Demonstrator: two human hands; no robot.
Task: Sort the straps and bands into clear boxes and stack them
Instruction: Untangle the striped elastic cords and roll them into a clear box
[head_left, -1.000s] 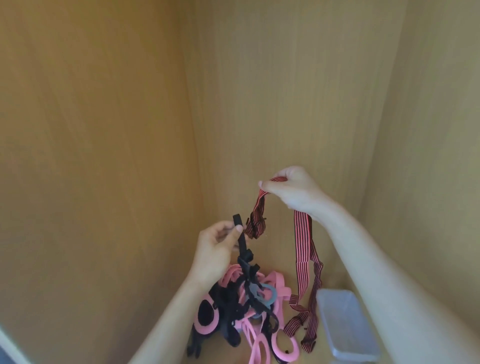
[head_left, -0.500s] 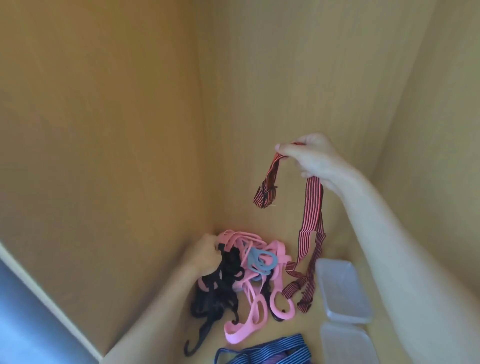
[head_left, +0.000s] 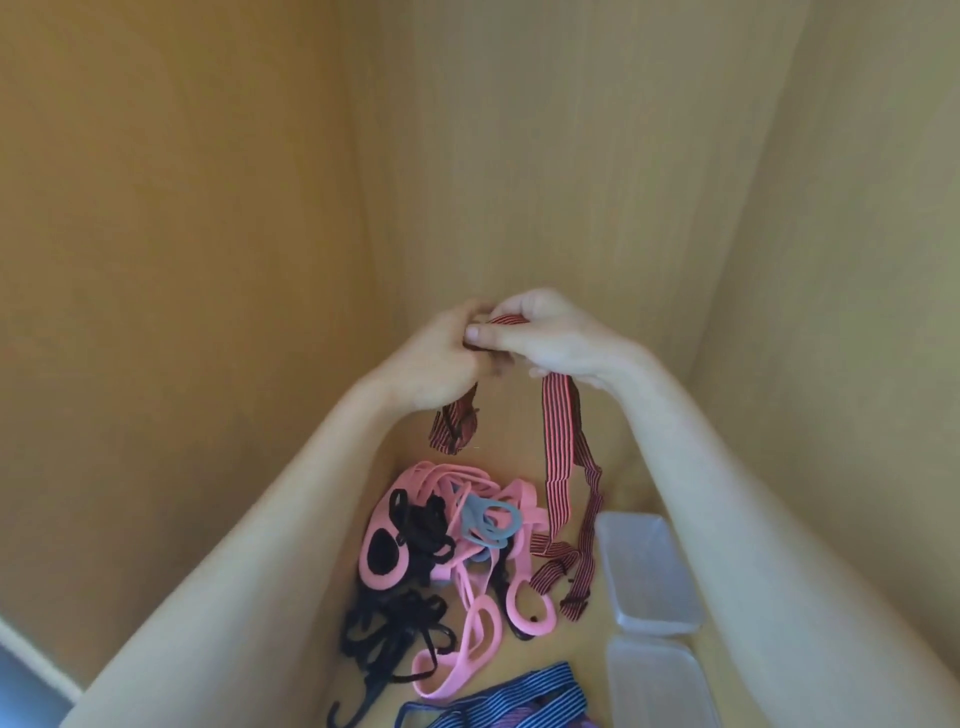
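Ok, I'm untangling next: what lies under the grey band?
Pink bands lie directly beneath the grey band; whatever lies below those is covered.

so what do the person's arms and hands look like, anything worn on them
Nothing worn that shows. The left hand and right hand have no gloves, and no rings are visible. The left forearm and right forearm carry no sleeve, watch or bracelet as far up as the frame reaches. The one thumbnail in view looks short and unpainted.
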